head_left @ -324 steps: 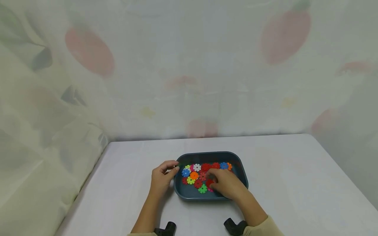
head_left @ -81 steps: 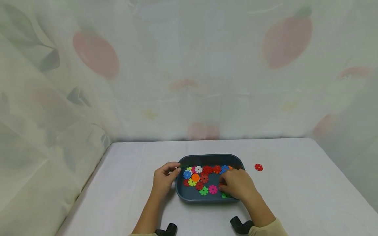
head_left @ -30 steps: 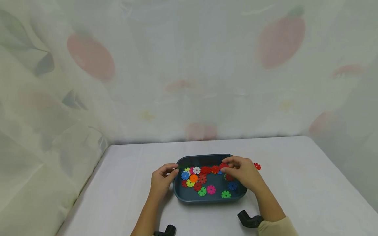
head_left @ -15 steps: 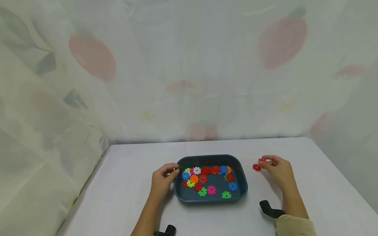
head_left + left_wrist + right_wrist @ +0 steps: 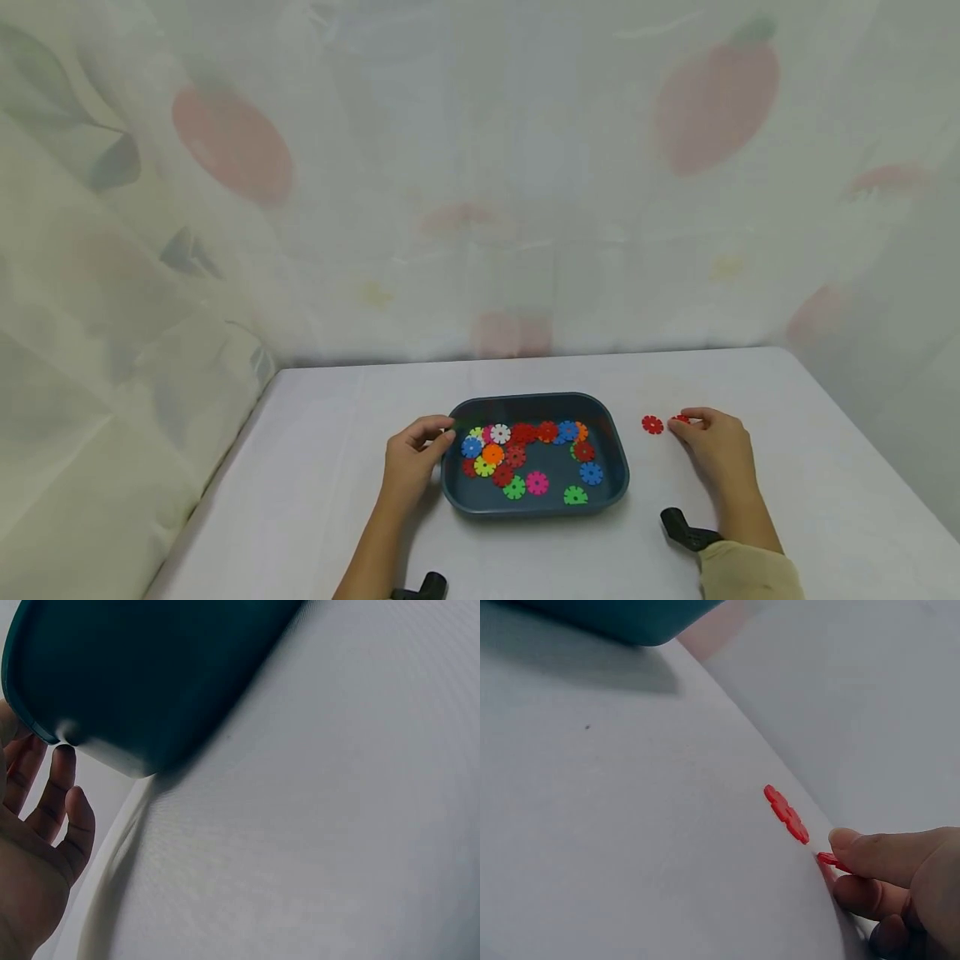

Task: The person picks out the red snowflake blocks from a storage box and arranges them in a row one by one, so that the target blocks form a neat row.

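My left hand (image 5: 411, 454) is at the left rim of a dark teal tray (image 5: 525, 507), thumb and index on the rim; in the left wrist view its other fingers bend below the tray's edge. Several notched plastic discs lie in the tray, among them a pink disc (image 5: 537, 482), a white disc (image 5: 500, 433) and a blue disc (image 5: 591, 473). To the right of the tray, my right hand (image 5: 720, 446) pinches a red notched disc (image 5: 828, 859) low at the table, mostly covered by the fingers. Another red disc (image 5: 652, 425) lies flat just left of it.
The tray stands on a white-covered table (image 5: 360, 400). A patterned cloth (image 5: 585, 250) hangs behind the table, and more cloth (image 5: 112, 417) lines the left side. A black device (image 5: 686, 530) is strapped to the right wrist.
My right hand has carried a red disc from above the tray's right side out to the table, then slightly right and down beside the other red disc. The left hand has stayed at the rim.
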`<state>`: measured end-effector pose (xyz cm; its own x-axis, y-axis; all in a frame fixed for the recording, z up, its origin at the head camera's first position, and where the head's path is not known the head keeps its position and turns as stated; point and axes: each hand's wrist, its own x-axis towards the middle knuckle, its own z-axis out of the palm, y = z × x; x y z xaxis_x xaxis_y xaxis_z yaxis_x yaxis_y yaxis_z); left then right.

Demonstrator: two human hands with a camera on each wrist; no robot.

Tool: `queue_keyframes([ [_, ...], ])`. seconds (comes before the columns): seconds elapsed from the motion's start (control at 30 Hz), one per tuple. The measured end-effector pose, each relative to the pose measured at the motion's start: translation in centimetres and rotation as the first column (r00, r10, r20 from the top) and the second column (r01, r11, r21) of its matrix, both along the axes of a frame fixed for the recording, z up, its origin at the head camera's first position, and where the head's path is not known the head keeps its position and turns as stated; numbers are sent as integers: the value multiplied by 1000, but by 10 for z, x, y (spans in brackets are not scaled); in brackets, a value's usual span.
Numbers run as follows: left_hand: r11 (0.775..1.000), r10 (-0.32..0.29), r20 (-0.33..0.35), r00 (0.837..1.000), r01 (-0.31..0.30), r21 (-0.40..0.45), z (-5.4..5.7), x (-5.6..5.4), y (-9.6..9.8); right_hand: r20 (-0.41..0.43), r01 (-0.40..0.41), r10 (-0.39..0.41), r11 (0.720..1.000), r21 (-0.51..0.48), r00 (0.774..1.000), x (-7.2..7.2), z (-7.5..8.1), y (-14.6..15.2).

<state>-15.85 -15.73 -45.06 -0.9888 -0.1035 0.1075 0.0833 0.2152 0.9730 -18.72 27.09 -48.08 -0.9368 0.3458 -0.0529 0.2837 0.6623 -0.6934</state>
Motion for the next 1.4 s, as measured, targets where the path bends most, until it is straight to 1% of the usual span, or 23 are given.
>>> queue_keyframes([
  [0.23, 1000, 4, -6, 1000, -4, -7, 0, 0, 0, -17, 21, -20, 998, 55, 1000, -1, -1, -4],
  [0.43, 999, 26, -8, 1000, -27, -18, 0, 1, 1, -31, 41, -38, 996, 80, 999, 0, -3, -5],
  [0.53, 999, 32, -8, 999, -32, -19, 0, 0, 1, -9, 34, -33, 997, 63, 999, 0, -2, -4],
  [0.67, 999, 32, -2, 999, -32, -14, 0, 1, 1, 69, -27, 25, 999, 32, 997, 2, 4, 1],
  [0.77, 1000, 27, 5, 1000, -27, -11, 1, 1, 1, 91, -61, 57, 998, 34, 994, 4, 7, 4],
  [0.93, 1000, 17, 2, 1000, -17, -16, 1, 1, 1, 73, -28, 25, 999, 36, 997, 1, 4, 5],
  [1.07, 1000, 20, -7, 1000, -20, -17, 1, 1, 1, 64, -11, 9, 999, 34, 998, 0, 1, 4],
  [1.27, 999, 42, -15, 999, -42, -19, 0, 2, 3, 61, -15, 13, 999, 36, 998, 1, 0, 5],
  [1.4, 999, 48, -10, 999, -48, -22, 0, 2, 3, 82, -13, 13, 1000, 3, 997, 1, 1, 6],
])
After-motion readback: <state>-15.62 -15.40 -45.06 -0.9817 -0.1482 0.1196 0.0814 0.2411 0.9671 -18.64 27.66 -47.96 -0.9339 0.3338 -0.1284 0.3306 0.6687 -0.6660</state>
